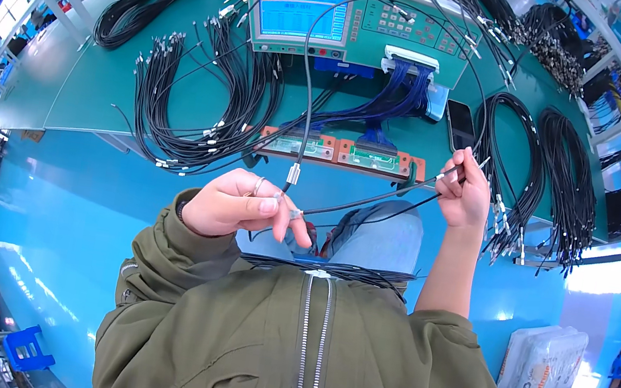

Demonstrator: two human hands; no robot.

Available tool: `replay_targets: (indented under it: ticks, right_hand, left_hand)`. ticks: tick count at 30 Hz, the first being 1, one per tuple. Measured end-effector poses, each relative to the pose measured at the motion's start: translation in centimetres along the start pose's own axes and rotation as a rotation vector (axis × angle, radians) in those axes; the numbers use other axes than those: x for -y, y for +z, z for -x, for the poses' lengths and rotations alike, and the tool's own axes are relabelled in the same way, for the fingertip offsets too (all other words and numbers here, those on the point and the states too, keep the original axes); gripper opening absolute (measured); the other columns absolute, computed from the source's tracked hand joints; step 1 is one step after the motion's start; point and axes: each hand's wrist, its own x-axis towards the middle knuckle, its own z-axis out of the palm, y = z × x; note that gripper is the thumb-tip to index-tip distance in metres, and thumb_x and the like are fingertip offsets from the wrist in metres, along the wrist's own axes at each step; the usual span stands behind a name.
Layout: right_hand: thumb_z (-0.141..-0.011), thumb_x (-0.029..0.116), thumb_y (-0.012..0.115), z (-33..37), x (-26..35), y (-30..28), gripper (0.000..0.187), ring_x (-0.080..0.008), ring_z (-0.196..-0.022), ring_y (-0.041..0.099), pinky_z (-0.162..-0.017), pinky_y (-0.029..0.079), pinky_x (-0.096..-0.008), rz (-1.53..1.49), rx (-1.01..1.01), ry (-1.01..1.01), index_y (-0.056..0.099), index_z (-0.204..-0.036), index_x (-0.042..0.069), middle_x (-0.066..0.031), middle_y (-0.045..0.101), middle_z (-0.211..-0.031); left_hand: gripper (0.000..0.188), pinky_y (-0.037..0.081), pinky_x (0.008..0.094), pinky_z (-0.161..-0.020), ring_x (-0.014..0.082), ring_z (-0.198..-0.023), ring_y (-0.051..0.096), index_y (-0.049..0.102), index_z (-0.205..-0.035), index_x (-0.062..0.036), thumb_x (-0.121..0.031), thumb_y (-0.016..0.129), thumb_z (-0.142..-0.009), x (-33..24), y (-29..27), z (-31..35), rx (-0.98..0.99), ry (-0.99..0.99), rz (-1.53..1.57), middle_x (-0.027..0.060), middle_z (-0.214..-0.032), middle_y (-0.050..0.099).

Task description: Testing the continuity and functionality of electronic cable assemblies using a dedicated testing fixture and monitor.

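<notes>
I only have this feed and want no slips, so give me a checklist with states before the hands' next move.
1. Left hand holding the black cable: ok, near one end.
2. Right hand holding it too: ok, fingers curled around.
3. Tester screen lit: ok.
4. Blue ribbon cables connected to the tester's front: ok.
5. Lap free of loose cables: not ok, some lie across it.
6. Tester passing the cable: cannot tell.
</notes>
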Motion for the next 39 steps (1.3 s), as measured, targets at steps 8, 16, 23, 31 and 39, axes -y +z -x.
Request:
replay_targets:
  ticks: [8,16,23,31,39]
  right_hand:
    - [-0.093,0.022,0.040,0.4,-0.2,0.5,0.023,-0.0026,-0.039,0.025,-0.035,0.016,-0.0174,0.035,0.019,0.021,0.049,-0.077,0.008,0.0002,0.045,-0.054]
    - [-0.094,0.022,0.037,0.9,0.1,0.6,0.024,-0.0028,-0.040,0.025,-0.037,0.018,-0.0176,0.016,0.052,0.023,0.047,-0.078,0.009,0.0021,0.040,-0.053]
    - [-0.095,0.022,0.034,1.0,0.0,0.2,0.024,-0.0031,-0.041,0.025,-0.038,0.019,-0.0181,-0.015,0.068,0.015,0.047,-0.079,0.008,0.0024,0.038,-0.053]
    - [-0.096,0.022,0.033,1.5,0.0,0.0,0.026,-0.0034,-0.041,0.026,-0.038,0.020,-0.0182,-0.040,0.108,-0.075,0.047,-0.079,0.008,0.0018,0.038,-0.053]
    - [-0.096,0.022,0.032,2.8,0.7,0.3,0.027,-0.0038,-0.041,0.027,-0.039,0.020,-0.0187,-0.041,0.137,-0.209,0.047,-0.079,0.007,0.0009,0.039,-0.052]
  left_hand:
    - [0.019,0.045,0.0266,-0.066,0.0263,-0.076,0.061,0.057,-0.074,0.0018,-0.007,0.046,-0.086,-2.0,3.6,0.2,0.057,0.271,-0.212,0.0168,-0.086,0.062]
    - [0.014,0.046,0.0276,-0.067,0.0256,-0.075,0.060,0.057,-0.077,0.0030,-0.004,0.048,-0.085,-2.9,4.7,0.3,0.092,0.275,-0.393,0.0171,-0.088,0.062]
    - [0.014,0.046,0.0290,-0.067,0.0262,-0.073,0.059,0.057,-0.079,0.0039,-0.004,0.047,-0.085,-2.3,4.8,0.2,0.094,0.287,-0.370,0.0176,-0.090,0.061]
    - [0.015,0.046,0.0305,-0.069,0.0267,-0.073,0.058,0.058,-0.081,0.0046,-0.004,0.046,-0.085,-1.8,4.8,0.2,0.079,0.322,-0.289,0.0179,-0.091,0.060]
    - [0.016,0.046,0.0302,-0.069,0.0263,-0.073,0.058,0.059,-0.084,0.0048,-0.004,0.046,-0.085,-1.2,4.6,0.3,0.018,0.327,-0.288,0.0172,-0.090,0.061]
